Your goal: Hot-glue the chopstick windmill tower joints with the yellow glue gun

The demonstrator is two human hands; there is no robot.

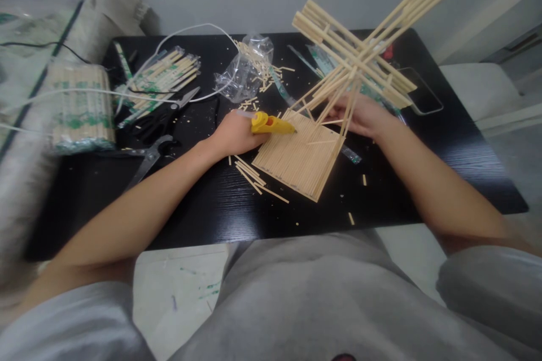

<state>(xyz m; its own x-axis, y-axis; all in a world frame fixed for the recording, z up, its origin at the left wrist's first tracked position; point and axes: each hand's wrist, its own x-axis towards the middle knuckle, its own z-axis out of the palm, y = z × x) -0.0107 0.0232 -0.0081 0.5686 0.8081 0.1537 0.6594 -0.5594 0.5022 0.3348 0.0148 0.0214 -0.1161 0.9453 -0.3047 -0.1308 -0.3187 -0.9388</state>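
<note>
Black table [423, 192] takes up most of your view, and it's pretty littered with offcuts. The biggest thing on it is the stick frame [364, 62], a bunch of long bamboo sticks crossed like windmill blades, tilted up off the table at the far right with its top ends running out of view. Your right hand [366, 115] sits at the foot of it, fingers curled around the lower sticks where they come down to the far corner of the flat stick panel [296, 161]. That panel is a square mat of sticks laid side by side, lying flat in the middle of the table right between your hands.

Off to the far left there's a fat wrapped bundle of chopsticks [80, 107], kinda blurry, and just beside it a looser heap of green-printed chopstick packets [165, 76]. A crumpled clear plastic bag [243, 70] sits behind the panel with short stick bits spilling out of it. A white cable [186, 31] loops across the back of the table, and dark scissors [148, 152] lie open near your left forearm.

Your left hand [235, 132] is clenched around the yellow glue gun [271, 123], nozzle pointing right and touching the panel's near-left top edge. Just under that hand a few loose cut sticks [254, 175] lie on the table against the panel's left side
</note>
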